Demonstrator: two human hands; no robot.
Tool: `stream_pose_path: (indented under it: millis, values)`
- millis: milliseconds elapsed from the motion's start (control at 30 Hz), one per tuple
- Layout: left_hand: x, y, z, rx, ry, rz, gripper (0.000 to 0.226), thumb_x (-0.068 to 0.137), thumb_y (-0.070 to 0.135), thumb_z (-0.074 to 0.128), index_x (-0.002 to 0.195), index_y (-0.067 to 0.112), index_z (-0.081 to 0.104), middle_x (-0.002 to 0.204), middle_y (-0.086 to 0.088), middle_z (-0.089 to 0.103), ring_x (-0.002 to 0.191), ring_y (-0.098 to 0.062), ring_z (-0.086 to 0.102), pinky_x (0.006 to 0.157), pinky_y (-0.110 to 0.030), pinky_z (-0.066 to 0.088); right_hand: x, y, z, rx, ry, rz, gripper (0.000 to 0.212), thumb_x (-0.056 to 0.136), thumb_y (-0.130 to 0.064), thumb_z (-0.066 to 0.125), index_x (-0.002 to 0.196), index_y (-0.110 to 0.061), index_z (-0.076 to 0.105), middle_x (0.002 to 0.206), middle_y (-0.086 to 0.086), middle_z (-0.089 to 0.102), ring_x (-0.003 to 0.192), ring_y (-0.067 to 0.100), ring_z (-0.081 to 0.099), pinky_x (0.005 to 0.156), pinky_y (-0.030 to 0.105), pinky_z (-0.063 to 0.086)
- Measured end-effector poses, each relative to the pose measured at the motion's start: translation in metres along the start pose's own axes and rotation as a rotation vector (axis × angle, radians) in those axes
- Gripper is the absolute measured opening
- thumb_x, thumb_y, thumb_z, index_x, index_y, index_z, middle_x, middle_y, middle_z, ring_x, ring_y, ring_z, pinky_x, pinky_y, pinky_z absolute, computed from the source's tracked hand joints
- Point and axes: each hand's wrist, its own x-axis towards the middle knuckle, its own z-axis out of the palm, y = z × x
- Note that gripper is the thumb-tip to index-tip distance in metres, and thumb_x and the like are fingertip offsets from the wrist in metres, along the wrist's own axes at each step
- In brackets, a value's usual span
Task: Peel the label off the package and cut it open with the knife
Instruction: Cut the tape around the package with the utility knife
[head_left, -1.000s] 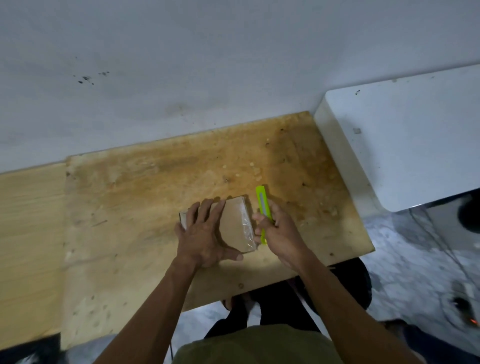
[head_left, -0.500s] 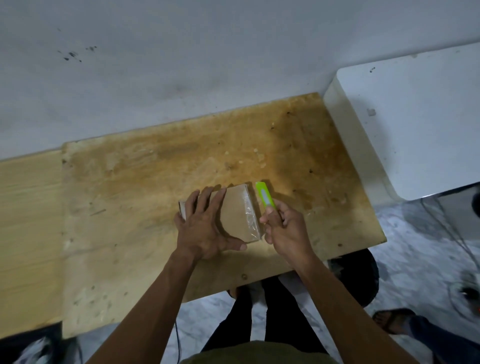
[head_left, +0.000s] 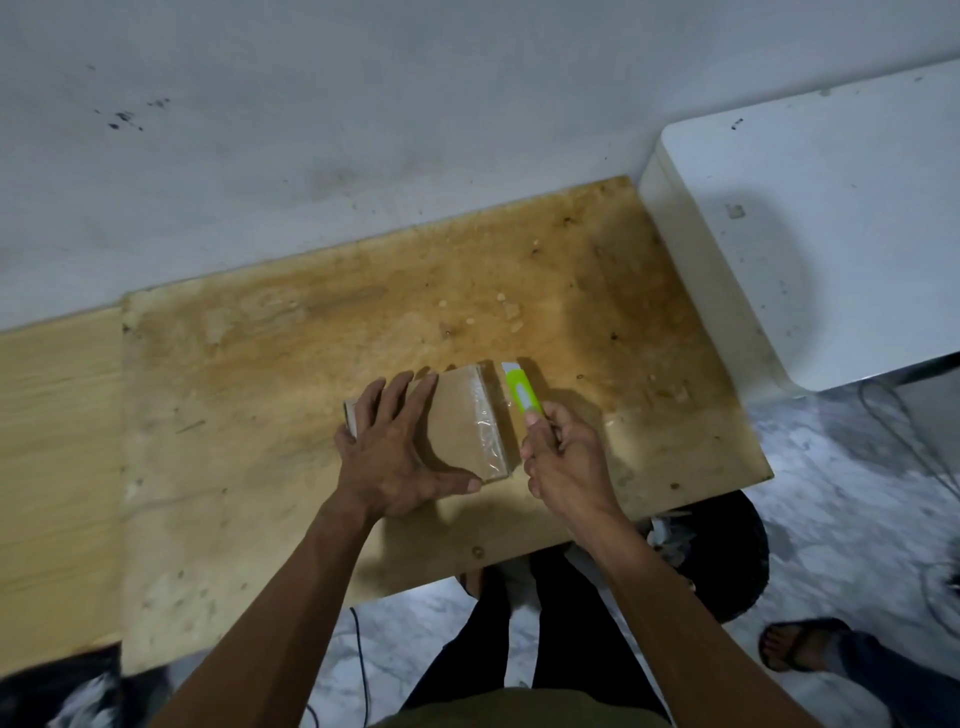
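A small brown cardboard package (head_left: 460, 415) with clear tape along its right side lies on the stained wooden board (head_left: 260, 374). My left hand (head_left: 395, 447) lies over the package's left half, fingers spread across the top and thumb curled under the near edge, gripping it. My right hand (head_left: 563, 457) grips a lime-green utility knife (head_left: 522, 392) just right of the package, its tip pointing away from me beside the taped edge. No label shows on the package's visible face.
The board butts against a white wall (head_left: 363, 130) at the back. A white table (head_left: 831, 234) stands to the right. A paler wooden surface (head_left: 52, 441) adjoins the board on the left. Another person's sandalled foot (head_left: 800, 644) is on the marble floor at lower right.
My right hand has drawn the knife back toward me along the package's right side, then held beside it. My left hand keeps the package in the same spot.
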Motion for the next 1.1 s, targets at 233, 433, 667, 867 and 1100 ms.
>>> stream_pose_path:
  millis: [233,433,667,867,1100]
  values:
    - [0.0,0.0,0.002,-0.007,0.016,-0.007,0.135,0.039,0.089,0.067,0.152,0.049,0.006,0.16,0.017,0.008,0.148,-0.015,-0.005,0.108,-0.062,0.021,-0.001,-0.017,-0.004,-0.33,0.01,-0.169,0.029,0.097,-0.029,0.047,0.126,-0.028,0.053,0.083,-0.006,0.07,0.066,0.012,0.064,0.067,0.042,0.058]
    - [0.003,-0.003,0.003,-0.023,0.004,0.003,0.13,0.043,0.084,0.069,0.151,0.052,0.002,0.16,0.02,0.005,0.148,-0.013,-0.007,0.108,-0.061,0.021,-0.001,-0.037,0.007,-0.483,-0.026,-0.292,0.05,0.1,-0.018,0.043,0.145,-0.038,0.038,0.097,0.001,0.064,0.086,0.022,0.063,0.07,0.022,0.042]
    - [0.003,-0.004,0.003,-0.038,0.012,0.006,0.129,0.046,0.079,0.073,0.151,0.052,0.004,0.159,0.021,0.006,0.147,-0.011,-0.006,0.108,-0.06,0.022,0.0,-0.038,0.021,-0.543,-0.006,-0.296,0.051,0.098,-0.016,0.044,0.147,-0.029,0.04,0.116,0.01,0.068,0.105,0.03,0.063,0.083,0.029,0.049]
    - [0.003,-0.006,0.003,-0.032,0.0,0.017,0.129,0.045,0.083,0.068,0.151,0.051,0.002,0.16,0.02,0.004,0.148,-0.012,-0.007,0.108,-0.061,0.02,0.003,-0.036,0.024,-0.551,0.027,-0.273,0.052,0.098,-0.016,0.044,0.147,-0.029,0.039,0.109,0.012,0.069,0.099,0.031,0.064,0.077,0.028,0.047]
    - [0.002,-0.005,0.002,-0.032,-0.002,0.016,0.129,0.043,0.084,0.064,0.151,0.051,0.002,0.16,0.02,0.003,0.147,-0.012,-0.007,0.107,-0.06,0.022,-0.001,-0.041,0.026,-0.6,0.016,-0.277,0.052,0.098,-0.014,0.044,0.147,-0.029,0.039,0.104,0.014,0.068,0.096,0.033,0.063,0.071,0.028,0.044]
